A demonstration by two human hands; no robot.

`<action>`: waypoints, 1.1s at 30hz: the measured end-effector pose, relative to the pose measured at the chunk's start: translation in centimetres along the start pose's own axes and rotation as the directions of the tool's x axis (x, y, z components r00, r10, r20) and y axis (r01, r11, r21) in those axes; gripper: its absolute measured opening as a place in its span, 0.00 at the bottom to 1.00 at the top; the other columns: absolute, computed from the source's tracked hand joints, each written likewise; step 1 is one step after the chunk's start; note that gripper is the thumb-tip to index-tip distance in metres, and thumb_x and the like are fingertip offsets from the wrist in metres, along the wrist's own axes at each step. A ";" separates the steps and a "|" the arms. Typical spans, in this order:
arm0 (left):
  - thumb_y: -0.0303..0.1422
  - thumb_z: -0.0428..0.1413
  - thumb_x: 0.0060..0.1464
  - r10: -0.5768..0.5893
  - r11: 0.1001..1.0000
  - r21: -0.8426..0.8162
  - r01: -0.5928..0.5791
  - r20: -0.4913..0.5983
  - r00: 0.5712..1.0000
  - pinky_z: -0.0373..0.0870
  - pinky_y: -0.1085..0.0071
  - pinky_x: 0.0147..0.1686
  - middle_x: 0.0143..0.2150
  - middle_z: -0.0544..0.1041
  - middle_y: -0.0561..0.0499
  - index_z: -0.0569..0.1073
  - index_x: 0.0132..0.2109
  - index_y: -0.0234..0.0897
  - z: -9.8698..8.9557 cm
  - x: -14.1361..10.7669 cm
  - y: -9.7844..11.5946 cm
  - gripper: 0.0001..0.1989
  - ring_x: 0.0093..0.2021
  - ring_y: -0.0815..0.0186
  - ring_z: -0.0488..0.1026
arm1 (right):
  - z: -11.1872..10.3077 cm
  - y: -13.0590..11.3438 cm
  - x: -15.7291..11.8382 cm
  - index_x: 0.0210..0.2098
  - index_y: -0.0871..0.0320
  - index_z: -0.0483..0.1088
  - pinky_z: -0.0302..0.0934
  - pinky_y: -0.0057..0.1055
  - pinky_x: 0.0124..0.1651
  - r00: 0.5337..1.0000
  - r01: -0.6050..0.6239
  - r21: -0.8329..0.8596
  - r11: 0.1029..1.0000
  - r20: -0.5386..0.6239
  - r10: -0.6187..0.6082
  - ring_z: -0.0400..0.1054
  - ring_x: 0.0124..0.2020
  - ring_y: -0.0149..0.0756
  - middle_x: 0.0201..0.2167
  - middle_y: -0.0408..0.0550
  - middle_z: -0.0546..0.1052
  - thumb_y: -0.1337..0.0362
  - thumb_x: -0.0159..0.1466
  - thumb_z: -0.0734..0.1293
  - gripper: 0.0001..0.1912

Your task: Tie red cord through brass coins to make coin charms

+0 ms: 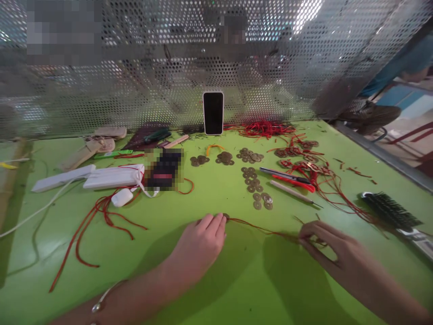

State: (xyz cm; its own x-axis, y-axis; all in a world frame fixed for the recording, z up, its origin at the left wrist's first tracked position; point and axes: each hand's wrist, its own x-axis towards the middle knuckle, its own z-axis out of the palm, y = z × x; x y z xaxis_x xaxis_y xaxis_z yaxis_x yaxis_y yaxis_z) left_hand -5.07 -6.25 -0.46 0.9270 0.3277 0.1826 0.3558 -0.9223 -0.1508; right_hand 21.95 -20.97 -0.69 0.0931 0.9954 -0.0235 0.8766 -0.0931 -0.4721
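Observation:
My left hand presses down on the green table, its fingers together over a coin whose edge shows at the fingertips. From that coin a thin red cord runs right to my right hand, which pinches it between thumb and forefinger above the tabletop. Beyond my hands, round coins with holes lie in groups. A utility knife and a pointed tool lie to their right, beside coins tied with red cord.
A phone stands against the perforated metal screen. Red cords, a white power strip and a blurred dark object lie left. A black brush lies right. Part of a person shows beyond the table.

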 end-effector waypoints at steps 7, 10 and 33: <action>0.16 0.51 0.44 0.009 0.993 -0.116 0.004 0.116 0.993 0.73 0.64 0.41 0.49 0.75 0.47 0.69 0.52 0.31 -2.7 -1.8 -2.5 0.25 0.46 0.58 0.72 | -0.9 -2.0 0.0 0.35 0.54 0.68 0.64 0.33 0.36 0.997 0.070 0.105 0.992 0.020 -0.072 0.68 0.35 0.38 0.35 0.51 0.72 0.63 0.64 0.59 0.07; 0.14 0.51 0.42 0.008 0.992 -0.125 0.008 0.127 0.992 0.73 0.62 0.42 0.48 0.75 0.48 0.69 0.51 0.32 -2.8 -2.7 -3.1 0.27 0.45 0.59 0.72 | -1.0 -3.3 0.4 0.33 0.55 0.68 0.61 0.27 0.26 0.986 -0.056 0.270 0.961 0.164 0.011 0.66 0.25 0.33 0.26 0.46 0.71 0.62 0.64 0.60 0.08; 0.20 0.46 0.59 0.348 0.934 -0.009 -0.356 -0.186 0.919 0.73 0.68 0.34 0.31 0.78 0.45 0.74 0.38 0.27 -0.6 -1.4 -4.3 0.11 0.35 0.63 0.74 | 0.1 -8.3 6.7 0.39 0.57 0.66 0.67 0.22 0.28 0.985 -0.168 0.938 0.304 0.174 0.008 0.72 0.25 0.27 0.26 0.40 0.72 0.61 0.60 0.68 0.10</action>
State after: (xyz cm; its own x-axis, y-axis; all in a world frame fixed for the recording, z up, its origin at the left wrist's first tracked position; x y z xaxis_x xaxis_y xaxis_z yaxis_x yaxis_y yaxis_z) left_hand -8.00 -2.87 0.51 0.9534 -0.0583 0.2960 0.0014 -0.9803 -0.1975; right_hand 15.25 -13.52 2.95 0.0164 0.9835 -0.1800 -0.1917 -0.1736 -0.9660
